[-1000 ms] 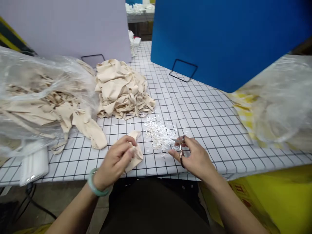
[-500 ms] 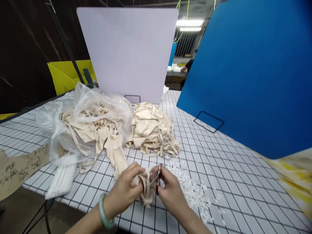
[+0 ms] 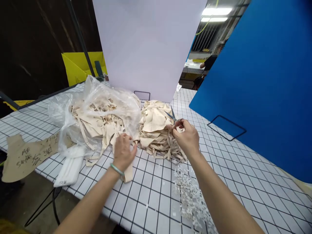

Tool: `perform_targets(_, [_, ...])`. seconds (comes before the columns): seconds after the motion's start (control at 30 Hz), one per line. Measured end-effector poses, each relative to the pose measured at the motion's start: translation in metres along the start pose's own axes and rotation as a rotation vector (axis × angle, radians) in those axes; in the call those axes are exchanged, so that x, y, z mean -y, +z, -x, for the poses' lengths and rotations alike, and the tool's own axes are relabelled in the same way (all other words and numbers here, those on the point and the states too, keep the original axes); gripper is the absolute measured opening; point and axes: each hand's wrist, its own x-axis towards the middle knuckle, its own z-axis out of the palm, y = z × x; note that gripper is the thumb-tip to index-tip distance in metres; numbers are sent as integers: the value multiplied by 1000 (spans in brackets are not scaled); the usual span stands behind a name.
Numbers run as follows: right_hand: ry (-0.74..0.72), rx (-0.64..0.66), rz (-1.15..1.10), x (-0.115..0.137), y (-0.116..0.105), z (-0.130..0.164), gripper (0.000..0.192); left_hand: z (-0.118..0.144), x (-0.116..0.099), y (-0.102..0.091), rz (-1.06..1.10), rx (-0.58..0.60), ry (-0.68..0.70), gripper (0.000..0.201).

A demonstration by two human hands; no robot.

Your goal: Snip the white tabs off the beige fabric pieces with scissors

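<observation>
Beige fabric pieces (image 3: 156,128) lie heaped in a loose pile on the grid-lined surface (image 3: 219,162), and this pile serves as the landmark for everything else. Behind the pile stands a pale lilac board (image 3: 148,48), upright, its wire foot showing just at the pile's far edge. To the right of the pile, well apart, a blue board (image 3: 263,81) leans over the surface on a black wire stand. Touching the pile on its left is a clear plastic bag (image 3: 95,110) stuffed with more beige strips, some spilling out of its mouth toward the near edge. Farther left of the pile, past the bag, a brown paper pattern (image 3: 29,154) with handwriting lies flat, and a white flat packet (image 3: 69,169) rests just beside it, half under the bag. In front of the pile, toward the person, a drift of small white trimmings (image 3: 188,191) is scattered over the grid.

At the pile's right top edge, the right hand (image 3: 187,138) has its grip closed around the handles of small scissors (image 3: 172,116), whose blades stand apart and point up and to the left above the fabric. At the pile's lower left corner, the left hand (image 3: 124,152), with a green bangle (image 3: 117,169) at the wrist, presses down with curled fingers on a single beige piece (image 3: 128,174) that lies on the surface; whether the grip pinches it cannot be told.
</observation>
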Motion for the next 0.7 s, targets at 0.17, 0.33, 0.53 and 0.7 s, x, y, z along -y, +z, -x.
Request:
perform_targets(0.17, [46, 368, -112, 16, -1, 84, 37, 40, 34, -30, -95, 151, -73, 9])
perform_targets(0.33, [156, 586, -396, 11, 12, 158, 33, 106, -12, -30, 77, 444, 56, 10])
perform_targets(0.53, [240, 512, -334, -5, 0, 186, 34, 60, 14, -59, -345, 246, 83, 30])
perform_targets(0.7, [158, 538, -349, 10, -7, 193, 30, -37, 48, -69, -473, 249, 179, 33])
